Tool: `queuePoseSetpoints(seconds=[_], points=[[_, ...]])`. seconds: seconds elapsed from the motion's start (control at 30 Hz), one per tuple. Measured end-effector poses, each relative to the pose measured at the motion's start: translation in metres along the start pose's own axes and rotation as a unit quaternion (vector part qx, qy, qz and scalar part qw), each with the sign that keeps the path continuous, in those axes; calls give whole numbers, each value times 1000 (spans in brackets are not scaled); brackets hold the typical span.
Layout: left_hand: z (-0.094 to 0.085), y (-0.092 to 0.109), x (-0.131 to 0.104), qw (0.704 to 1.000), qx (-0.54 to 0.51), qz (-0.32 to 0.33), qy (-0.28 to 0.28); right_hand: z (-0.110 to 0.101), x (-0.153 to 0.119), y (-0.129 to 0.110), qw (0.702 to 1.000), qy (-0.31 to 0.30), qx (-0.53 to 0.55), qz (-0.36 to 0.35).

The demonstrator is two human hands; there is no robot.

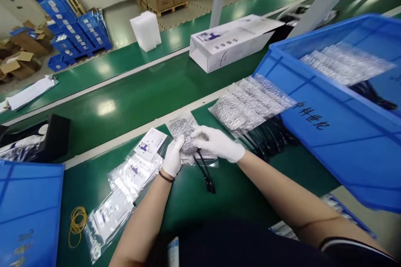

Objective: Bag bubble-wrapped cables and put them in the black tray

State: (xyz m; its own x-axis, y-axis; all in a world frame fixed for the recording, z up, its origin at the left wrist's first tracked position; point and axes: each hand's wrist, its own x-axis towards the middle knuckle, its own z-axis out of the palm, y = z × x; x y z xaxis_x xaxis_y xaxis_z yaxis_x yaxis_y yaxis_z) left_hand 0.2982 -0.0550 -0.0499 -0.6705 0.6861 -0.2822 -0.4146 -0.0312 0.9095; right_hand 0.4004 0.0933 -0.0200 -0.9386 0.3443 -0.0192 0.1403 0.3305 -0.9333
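Bubble-wrap pouch (184, 133) pinched by left hand (173, 156), pressed by right hand (217, 144). Black cable (205, 173) dangled loose; slip-out judged likely if pouch were tilted.

Your gloves: white on left hand (173, 156) and right hand (218, 144). Your pouch (184, 133): clear, grey-speckled. Cable (205, 173): black. Bench (200, 200), lower centre: green. Crate (328, 117), right of frame: blue, dark lettering. Rubber bands (77, 221), lower left: yellow.

At frame centre, the gloved left hand (173, 156) and right hand (217, 144) together hold a bubble-wrap pouch (184, 135); a black cable (205, 173) dangles below it.
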Motion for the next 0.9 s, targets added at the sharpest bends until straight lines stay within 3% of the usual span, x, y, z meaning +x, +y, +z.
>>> queuePoseSetpoints(seconds=[0.1, 0.37, 0.9], points=[[0, -4, -3, 998, 28, 23, -45, 4, -1, -3, 997, 8, 42, 57], [2, 0, -5, 995, 72, 28, -70, 2, 0, -8, 993, 16, 66, 91], [1, -3, -3, 997, 57, 18, -48, -1, -2, -8, 995, -21, 56, 80]])
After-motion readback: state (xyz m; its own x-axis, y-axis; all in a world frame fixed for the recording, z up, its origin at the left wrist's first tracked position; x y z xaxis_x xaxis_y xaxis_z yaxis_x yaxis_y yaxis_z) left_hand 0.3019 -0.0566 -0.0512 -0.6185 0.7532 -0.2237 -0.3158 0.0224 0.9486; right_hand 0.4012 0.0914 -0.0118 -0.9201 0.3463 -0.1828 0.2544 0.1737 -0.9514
